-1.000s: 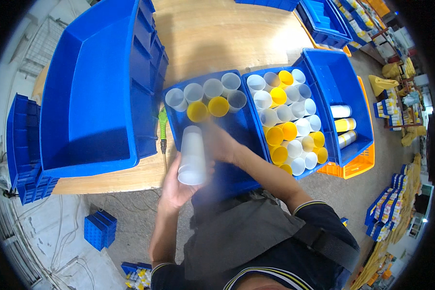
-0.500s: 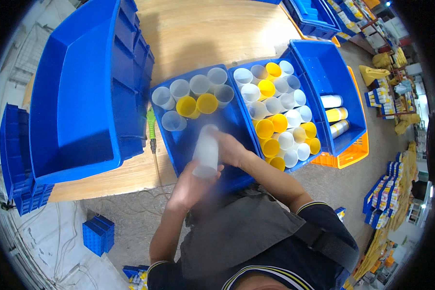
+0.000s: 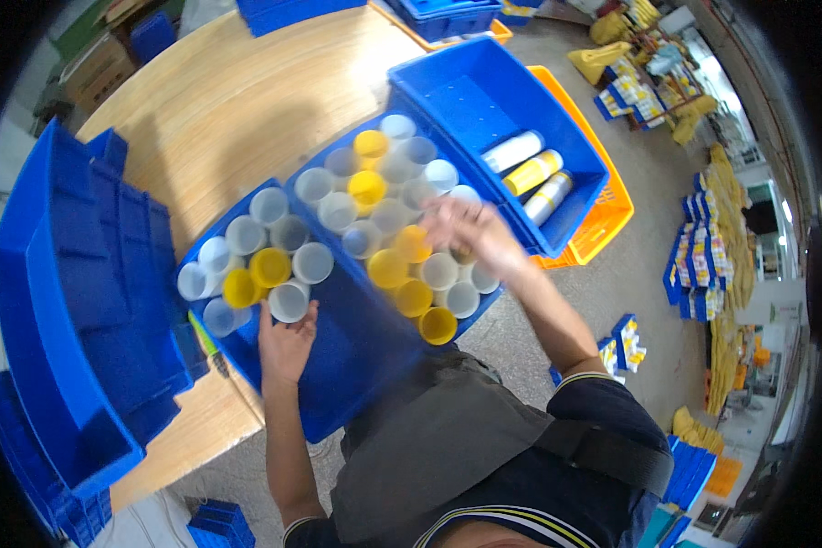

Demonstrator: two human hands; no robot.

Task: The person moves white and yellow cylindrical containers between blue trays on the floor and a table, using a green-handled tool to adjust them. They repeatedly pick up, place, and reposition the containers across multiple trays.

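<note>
One clear cup (image 3: 289, 301) in the blue bin (image 3: 340, 358) looks light; left hand (image 3: 285, 347) pinches its sides, best spot; right hand (image 3: 478, 236), can't tell.

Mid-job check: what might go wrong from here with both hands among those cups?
The left hand has its fingers at a frosted cup with bare blue tray beside it; a nudge might tip it. The right hand, blurred, is over packed cups; its height is hard to judge, so it could knock some over.
</note>
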